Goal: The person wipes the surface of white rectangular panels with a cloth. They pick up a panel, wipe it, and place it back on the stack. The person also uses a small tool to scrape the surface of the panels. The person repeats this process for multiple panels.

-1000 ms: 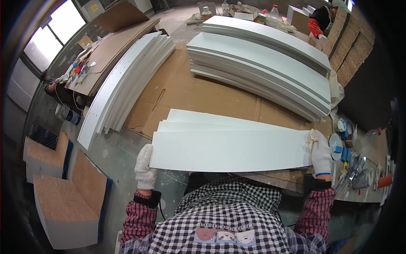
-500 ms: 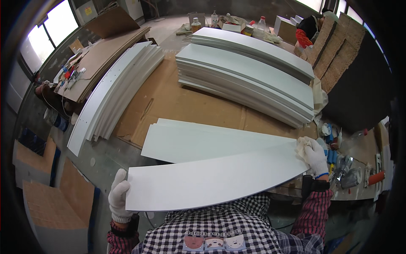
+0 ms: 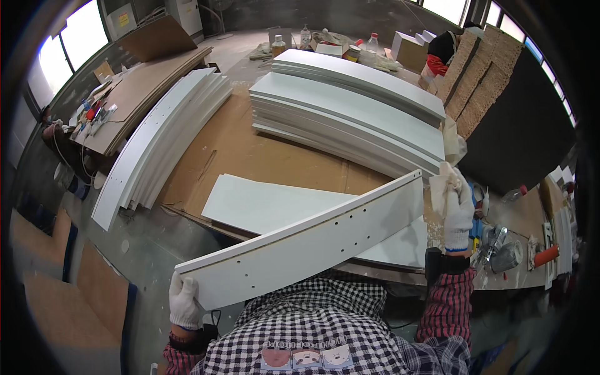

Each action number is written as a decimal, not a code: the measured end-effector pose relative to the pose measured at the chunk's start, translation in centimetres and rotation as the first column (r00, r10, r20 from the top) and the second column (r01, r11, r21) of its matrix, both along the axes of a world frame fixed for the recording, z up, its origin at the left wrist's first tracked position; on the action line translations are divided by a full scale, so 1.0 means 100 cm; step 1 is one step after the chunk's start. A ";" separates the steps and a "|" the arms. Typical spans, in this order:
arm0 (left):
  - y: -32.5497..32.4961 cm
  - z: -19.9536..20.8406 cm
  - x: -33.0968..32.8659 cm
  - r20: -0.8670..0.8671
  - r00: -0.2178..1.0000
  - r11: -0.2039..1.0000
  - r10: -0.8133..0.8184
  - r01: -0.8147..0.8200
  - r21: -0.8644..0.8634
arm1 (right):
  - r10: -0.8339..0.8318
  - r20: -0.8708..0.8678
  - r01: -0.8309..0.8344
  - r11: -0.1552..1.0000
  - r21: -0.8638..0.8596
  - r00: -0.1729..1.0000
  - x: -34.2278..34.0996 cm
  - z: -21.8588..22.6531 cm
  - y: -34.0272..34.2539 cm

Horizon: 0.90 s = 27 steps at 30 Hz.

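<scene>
A long white board (image 3: 306, 247) slants in front of me, its right end higher and farther off. Small holes dot its face, and a groove runs along its upper edge. My left hand (image 3: 185, 301), in a white knit glove, is closed around the board's left end. Just beyond the right end, my gloved right hand (image 3: 459, 215) is closed on a crumpled off-white cloth (image 3: 440, 190), apart from the board. Under and behind the held board lie flat white panels (image 3: 262, 203) on the cardboard-covered table (image 3: 250, 153).
Stacks of white boards stand at the back (image 3: 350, 112) and the left (image 3: 150, 144). Tape rolls, a clear cup (image 3: 506, 257) and an orange-red roll (image 3: 545, 255) lie at the right. A person (image 3: 440, 53) is at the far right, behind brown textured panels (image 3: 481, 78).
The board has been turned from its plain face to the side with holes, its right end lifted. My right hand with the cloth has come off that end and moved up.
</scene>
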<state>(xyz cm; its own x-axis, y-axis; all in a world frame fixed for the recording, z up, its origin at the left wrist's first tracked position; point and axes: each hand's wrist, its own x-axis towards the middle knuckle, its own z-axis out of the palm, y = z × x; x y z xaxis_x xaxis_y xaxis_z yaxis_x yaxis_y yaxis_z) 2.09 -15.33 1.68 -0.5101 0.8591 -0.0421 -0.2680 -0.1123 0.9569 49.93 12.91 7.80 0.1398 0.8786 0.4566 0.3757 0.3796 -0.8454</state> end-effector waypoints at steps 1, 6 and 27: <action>-0.001 -0.010 -0.002 0.034 0.998 0.994 0.045 -0.042 -0.099 | 0.031 0.088 -0.026 0.998 -0.054 0.996 -0.008 -0.008 -0.005; 0.003 -0.046 -0.009 0.298 0.953 0.989 0.059 -0.015 -0.146 | 0.113 0.466 -0.087 0.993 -0.077 0.878 -0.058 -0.053 -0.024; -0.015 -0.030 -0.014 0.633 0.769 0.996 -0.094 0.070 0.063 | 0.774 0.455 -0.832 0.542 -0.117 0.440 -0.294 -0.033 -0.080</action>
<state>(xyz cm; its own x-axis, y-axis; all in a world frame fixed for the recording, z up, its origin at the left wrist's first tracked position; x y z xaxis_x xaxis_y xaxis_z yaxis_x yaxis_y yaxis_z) 0.64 -16.81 -1.33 -0.3049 0.9035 -0.3011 -0.8222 -0.0901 0.5621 20.52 4.86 4.52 -0.8236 0.4352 0.3636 0.1349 0.7731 -0.6197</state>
